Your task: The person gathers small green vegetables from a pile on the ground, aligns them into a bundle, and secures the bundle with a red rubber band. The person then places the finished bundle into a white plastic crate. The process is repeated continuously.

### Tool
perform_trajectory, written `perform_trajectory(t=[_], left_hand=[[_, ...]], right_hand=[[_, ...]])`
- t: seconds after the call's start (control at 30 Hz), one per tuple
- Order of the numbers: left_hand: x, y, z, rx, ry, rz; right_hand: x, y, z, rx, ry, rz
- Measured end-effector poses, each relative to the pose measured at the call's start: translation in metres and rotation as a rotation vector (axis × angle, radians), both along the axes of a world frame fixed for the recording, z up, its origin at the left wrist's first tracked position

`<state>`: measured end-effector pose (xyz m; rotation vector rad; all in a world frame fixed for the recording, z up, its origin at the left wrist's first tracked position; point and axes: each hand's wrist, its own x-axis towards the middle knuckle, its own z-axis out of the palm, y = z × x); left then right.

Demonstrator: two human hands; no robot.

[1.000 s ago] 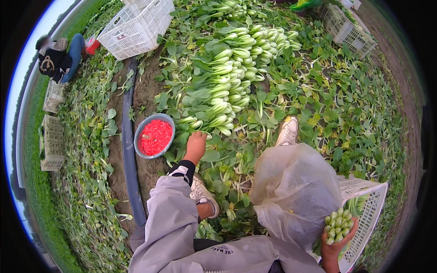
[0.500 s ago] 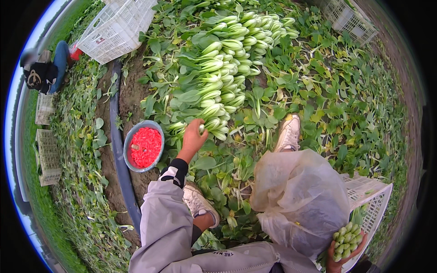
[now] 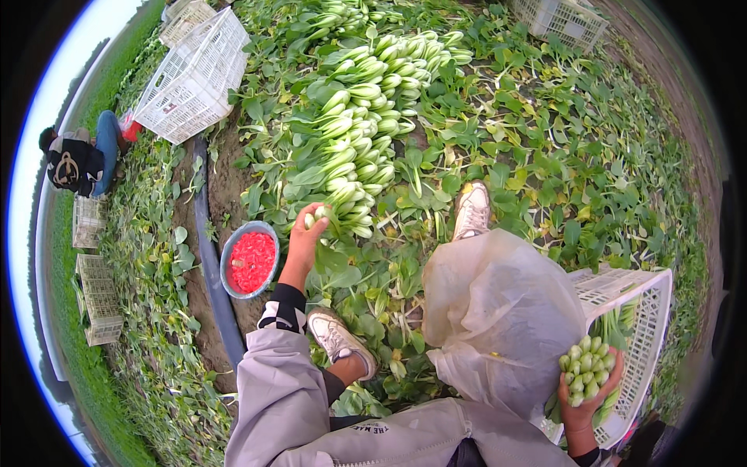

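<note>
My left hand [image 3: 302, 243] is closed around the pale base of a small bok choy [image 3: 319, 215], at the near left end of a long pile of bok choy [image 3: 350, 148]. The pile's white-green stems point right and its leaves left. Low at the right, my right hand [image 3: 580, 419] grips a bunch of bok choy [image 3: 587, 371], their pale butts facing up and their leaves mostly hidden below. That bunch is beside a white plastic crate [image 3: 646, 350] with more greens in it. A cloudy plastic sheet [image 3: 506, 311] covers my right leg.
Left of the pile stands a blue-grey bowl [image 3: 226, 268] of red strips, next to a dark hose [image 3: 208, 265]. White crates [image 3: 191, 82] stand at the far left, another crate [image 3: 560, 23] at the far right. A person [image 3: 78, 159] crouches at the left. Loose leaves cover the ground.
My left hand has drawn slightly left off the pile's edge, with a bok choy in its fingers. My right hand has come up a little with its bunch. The whole view has shifted somewhat.
</note>
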<state>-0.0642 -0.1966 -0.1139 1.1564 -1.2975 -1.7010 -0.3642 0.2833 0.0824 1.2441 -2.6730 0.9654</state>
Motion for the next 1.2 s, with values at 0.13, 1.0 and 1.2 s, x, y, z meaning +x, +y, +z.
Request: perform_trajectory(t=[0.13,1.0,1.2], left_hand=[[-0.044,0.051,0.099,0.257,0.533,-0.209],[-0.154,0.376,0.22,0.817,0.664,-0.373],[-0.151,0.371,0.203,0.184,0.089,-0.585]], right_hand=[[-0.01,0.0,0.007,-0.009,-0.08,0.014],[-0.004,-0.016,0.067,0.109,-0.25,0.301],[-0.002,-0.019,0.072,0.186,-0.206,0.315]])
